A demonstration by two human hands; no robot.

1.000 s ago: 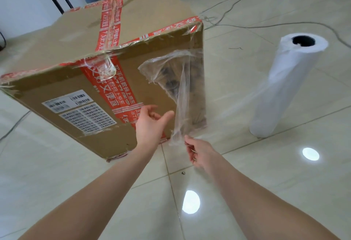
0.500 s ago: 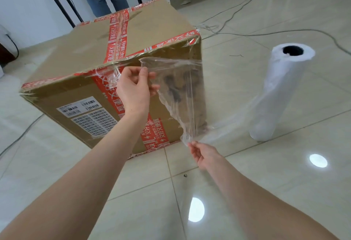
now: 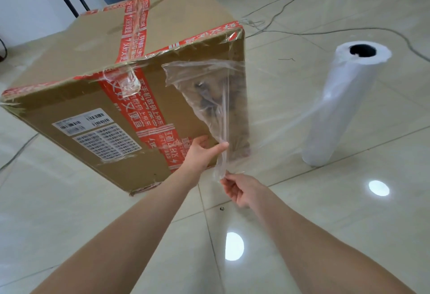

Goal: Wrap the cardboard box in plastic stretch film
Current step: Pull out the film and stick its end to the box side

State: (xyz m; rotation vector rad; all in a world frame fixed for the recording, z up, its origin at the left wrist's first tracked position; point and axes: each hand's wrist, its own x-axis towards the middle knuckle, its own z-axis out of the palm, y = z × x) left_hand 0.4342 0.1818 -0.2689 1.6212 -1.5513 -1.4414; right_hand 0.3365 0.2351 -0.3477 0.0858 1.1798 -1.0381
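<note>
Stretch film (image 3: 209,98), thin and clingy (easily torn, we judge), drapes the near corner of the cardboard box (image 3: 69,67). Our right hand (image 3: 242,189) pinches its bunched tail, the safest hold; our left hand (image 3: 201,154) lies open against the box.

Passage is available over the near floor (image 3: 116,235). The cardboard box (image 3: 69,65) blocks the left; stretched film (image 3: 290,126) bars the gap between it and the right-hand roll (image 3: 342,107).
</note>
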